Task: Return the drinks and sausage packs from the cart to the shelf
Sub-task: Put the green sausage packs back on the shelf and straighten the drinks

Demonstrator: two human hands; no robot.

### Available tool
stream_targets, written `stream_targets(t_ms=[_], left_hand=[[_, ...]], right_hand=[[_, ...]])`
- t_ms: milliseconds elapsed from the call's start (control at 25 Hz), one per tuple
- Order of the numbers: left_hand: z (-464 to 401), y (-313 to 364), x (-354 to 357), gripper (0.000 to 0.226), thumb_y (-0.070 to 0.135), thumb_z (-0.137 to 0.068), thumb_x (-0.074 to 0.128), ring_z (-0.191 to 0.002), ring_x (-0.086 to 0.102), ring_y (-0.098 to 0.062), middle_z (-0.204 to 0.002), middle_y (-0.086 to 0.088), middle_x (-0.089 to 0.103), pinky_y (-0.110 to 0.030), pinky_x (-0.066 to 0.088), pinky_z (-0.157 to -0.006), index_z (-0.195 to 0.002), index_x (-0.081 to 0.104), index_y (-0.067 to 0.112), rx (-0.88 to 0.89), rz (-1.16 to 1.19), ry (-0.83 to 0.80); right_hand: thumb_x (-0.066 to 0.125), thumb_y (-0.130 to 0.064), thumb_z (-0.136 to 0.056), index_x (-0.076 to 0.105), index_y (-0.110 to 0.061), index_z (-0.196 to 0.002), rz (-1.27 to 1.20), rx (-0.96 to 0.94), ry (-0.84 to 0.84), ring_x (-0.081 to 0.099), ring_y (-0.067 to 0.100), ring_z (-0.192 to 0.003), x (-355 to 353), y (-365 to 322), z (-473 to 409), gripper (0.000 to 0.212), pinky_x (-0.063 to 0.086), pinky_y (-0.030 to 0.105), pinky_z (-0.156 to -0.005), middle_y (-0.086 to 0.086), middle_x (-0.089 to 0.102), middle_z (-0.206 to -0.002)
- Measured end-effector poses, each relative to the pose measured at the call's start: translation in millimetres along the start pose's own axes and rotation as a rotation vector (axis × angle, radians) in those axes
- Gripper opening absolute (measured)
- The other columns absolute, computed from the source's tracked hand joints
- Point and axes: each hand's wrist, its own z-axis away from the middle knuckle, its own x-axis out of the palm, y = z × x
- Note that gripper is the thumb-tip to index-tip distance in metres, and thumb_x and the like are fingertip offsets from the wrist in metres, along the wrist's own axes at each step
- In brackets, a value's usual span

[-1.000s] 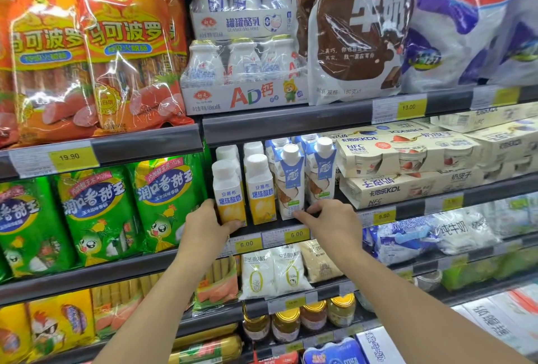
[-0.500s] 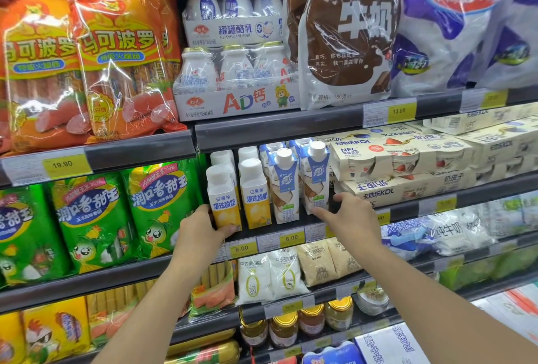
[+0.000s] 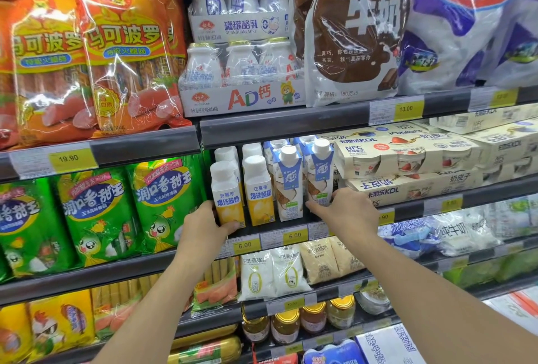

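Note:
On the middle shelf [image 3: 413, 208] stand two yellow-and-white drink cartons and two blue-and-white ones in a row. My left hand [image 3: 203, 226] grips the base of the leftmost yellow carton [image 3: 227, 197], thumb across its front bottom edge. My right hand [image 3: 348, 212] holds the base of the rightmost blue-and-white carton [image 3: 318, 174], index finger along its lower front and thumb at its right side. Between them stand the second yellow carton [image 3: 258, 192] and the other blue-and-white carton [image 3: 288, 186]. All stand upright. Orange sausage packs [image 3: 125, 52] sit top left, green ones [image 3: 166, 200] below. No cart is in view.
Boxed yoghurt multipacks [image 3: 407, 157] press against the cartons' right side. Above are small white bottle packs [image 3: 241, 72] and a brown milk bag [image 3: 352, 28]. Pouches [image 3: 273, 270] and jars [image 3: 283, 325] fill the lower shelves. Price tags [image 3: 294, 236] line the rail.
My right hand has shifted right from the left blue-and-white carton to the right one. My left hand has stayed on the yellow carton. The view has drifted slightly.

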Motion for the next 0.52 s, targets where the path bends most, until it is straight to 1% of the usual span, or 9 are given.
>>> stream_targets(t_ms=[160,280,520], left_hand=[[-0.8,-0.7,0.3,0.04,0.032,-0.081,0.078,-0.092,0.065,-0.023,-0.103,-0.001,0.07,-0.034,0.05,-0.078,-0.114,0.061,0.016,0.001,-0.02,0.004],[-1.5,-0.8,0.8,0.039,0.032,-0.082,0.078,-0.091,0.065,-0.023,-0.103,-0.001,0.07,-0.034,0.05,-0.077,-0.113,0.061,0.015,-0.005,-0.02,-0.002],[-1.2,-0.4,-0.2,0.039,0.031,-0.082,0.078,-0.091,0.066,-0.022,-0.103,-0.001,0.071,-0.033,0.05,-0.076,-0.113,0.061,0.016,-0.012,-0.012,-0.015]], right_hand=[[0.054,-0.083,-0.065,0.07,-0.018,-0.085,0.005,0.01,0.004,0.064,0.024,-0.077,1.4,-0.7,1.4,0.07,0.057,0.032,-0.06,0.002,0.066,-0.08],[0.052,-0.084,-0.062,0.07,-0.02,-0.079,-0.022,0.007,0.009,0.063,0.022,-0.074,2.8,1.3,2.0,0.069,0.056,0.031,-0.058,0.002,0.066,-0.08],[0.052,-0.083,-0.065,0.068,-0.02,-0.078,-0.03,-0.014,-0.011,0.062,0.022,-0.077,3.8,4.6,3.1,0.066,0.049,0.028,-0.053,0.003,0.065,-0.082]])
